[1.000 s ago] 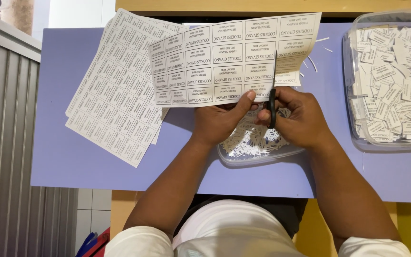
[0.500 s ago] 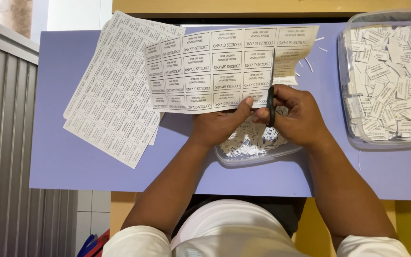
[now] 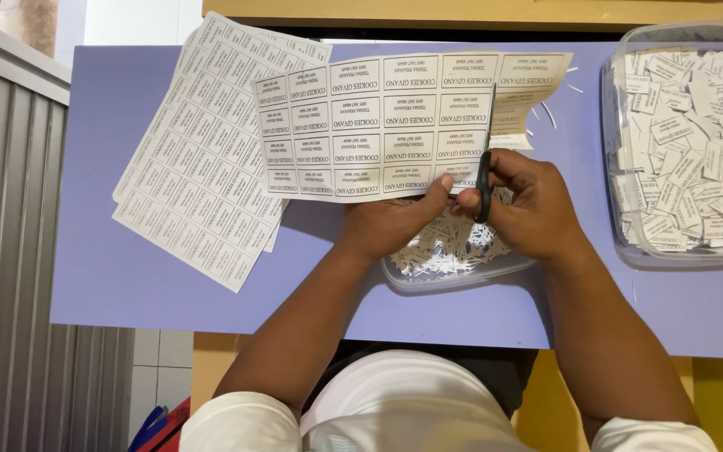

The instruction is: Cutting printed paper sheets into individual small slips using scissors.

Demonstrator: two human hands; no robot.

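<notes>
My left hand pinches the lower edge of a white sheet of printed labels, holding it up over the table. My right hand grips black scissors whose blades run up into the sheet near its right side, between two columns of labels. A narrow strip of labels stays to the right of the cut. Under both hands sits a small clear tub with thin paper offcuts in it.
A stack of uncut label sheets lies at the left on the lilac table. A large clear bin of cut labels stands at the right. A grey ribbed panel borders the table's left edge.
The scissors have cut further up the sheet, so the blades now reach deep between the label columns. The held sheet has shifted slightly left and down.
</notes>
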